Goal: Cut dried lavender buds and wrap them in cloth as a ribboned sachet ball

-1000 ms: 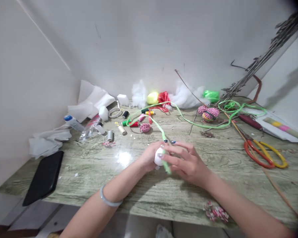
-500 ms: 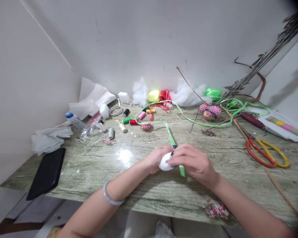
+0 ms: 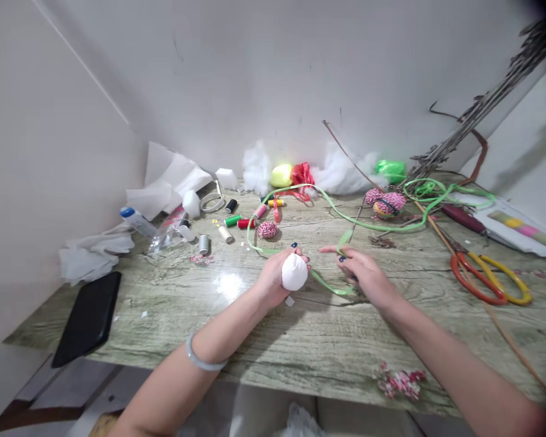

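Note:
My left hand [image 3: 277, 276] is closed around a white rounded ball [image 3: 294, 273], whose smooth face points up toward me. A light green ribbon [image 3: 330, 287] comes out from beside the ball and runs right, to my right hand [image 3: 366, 276]. That hand is closed on the ribbon, with the index finger stretched out to the left and a ribbon end sticking up above the fingers. Beyond the hands the same colour of ribbon loops across the table. A small white scrap [image 3: 290, 301] lies just under the ball.
Thread spools [image 3: 232, 221] and a red-and-white twine ball [image 3: 267, 229] lie behind the hands. At the right are orange-and-yellow scissors [image 3: 478, 286] and dry twigs [image 3: 477, 115]. A black phone [image 3: 87, 318] sits at the left edge. Twine bits [image 3: 398, 381] lie near the front edge.
My hands have moved apart: the right one has left the ball and drawn the green ribbon to the right. My left hand has shifted slightly left and up with the ball.

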`<action>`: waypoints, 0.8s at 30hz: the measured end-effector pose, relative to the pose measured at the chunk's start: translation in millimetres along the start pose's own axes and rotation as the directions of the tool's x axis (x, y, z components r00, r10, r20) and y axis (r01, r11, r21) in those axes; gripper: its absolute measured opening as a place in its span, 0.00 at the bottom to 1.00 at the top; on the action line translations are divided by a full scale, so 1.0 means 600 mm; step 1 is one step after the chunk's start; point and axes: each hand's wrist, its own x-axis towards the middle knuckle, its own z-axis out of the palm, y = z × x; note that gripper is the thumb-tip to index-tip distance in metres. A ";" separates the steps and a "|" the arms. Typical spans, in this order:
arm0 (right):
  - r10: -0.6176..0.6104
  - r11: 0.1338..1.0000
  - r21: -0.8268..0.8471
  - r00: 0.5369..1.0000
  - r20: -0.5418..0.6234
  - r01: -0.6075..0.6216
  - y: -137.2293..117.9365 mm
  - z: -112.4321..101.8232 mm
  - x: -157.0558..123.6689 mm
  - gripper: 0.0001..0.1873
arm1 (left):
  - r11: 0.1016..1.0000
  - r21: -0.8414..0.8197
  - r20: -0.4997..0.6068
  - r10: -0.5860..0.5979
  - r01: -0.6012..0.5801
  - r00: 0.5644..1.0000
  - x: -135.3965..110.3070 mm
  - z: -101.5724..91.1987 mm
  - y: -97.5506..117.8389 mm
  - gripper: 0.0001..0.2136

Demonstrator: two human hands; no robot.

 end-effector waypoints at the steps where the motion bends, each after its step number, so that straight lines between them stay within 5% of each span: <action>1: 0.022 0.998 0.061 0.997 0.077 -0.026 -0.002 0.006 -0.004 0.21 | 1.000 -0.007 -0.029 0.016 -0.016 0.999 0.003 -0.002 0.000 0.05; 4: 0.107 0.977 0.157 0.966 0.234 -0.146 -0.008 0.014 -0.011 0.23 | 0.998 -0.033 -0.107 0.053 -0.057 0.993 0.014 -0.008 0.004 0.06; 8: 0.095 0.995 0.009 0.984 0.151 -0.097 -0.007 0.012 -0.011 0.23 | 0.983 0.074 -0.156 0.176 -0.167 0.972 0.019 -0.012 0.004 0.09; 13: -0.020 0.999 -0.027 0.993 0.112 0.023 0.005 0.035 -0.015 0.25 | 0.757 0.432 0.090 0.505 -0.490 0.859 -0.006 -0.004 -0.011 0.13; 17: 0.013 0.994 0.107 0.991 0.135 -0.028 0.014 0.062 -0.017 0.28 | 0.564 0.536 0.261 0.597 -0.628 0.759 -0.033 0.002 -0.023 0.12; 24: 0.159 0.946 0.262 0.978 0.133 -0.189 0.018 0.086 -0.025 0.30 | 0.645 0.521 0.275 0.493 -0.559 0.825 -0.053 0.005 -0.034 0.14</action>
